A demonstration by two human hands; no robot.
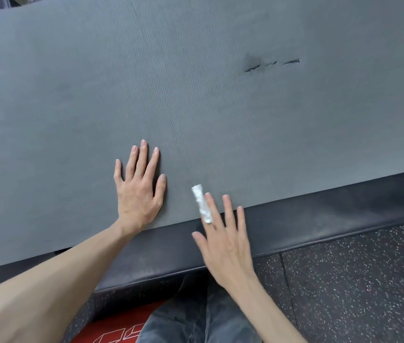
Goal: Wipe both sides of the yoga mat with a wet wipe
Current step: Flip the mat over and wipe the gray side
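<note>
Left hand [138, 191]: fingers spread flat, yoga mat [196, 95] pinned.
Right hand [223, 240]: fingers straight, wet wipe [202, 203] loosely rolled under the index finger.
Risk: wipe may be dropped, being barely trapped.

Grey wavy-ribbed yoga mat [196, 82], white wet wipe [202, 204], black floor w/ white speckles [357, 280], red patch [121, 325].

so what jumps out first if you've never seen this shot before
The grey mat fills most of the view, lying on a dark padded bench, with a row of small tears at its upper right. Near its front edge the left hand lies flat with fingers spread, and beside it the right hand reaches in with straight fingers, a small rolled white wipe by its forefinger.
</note>
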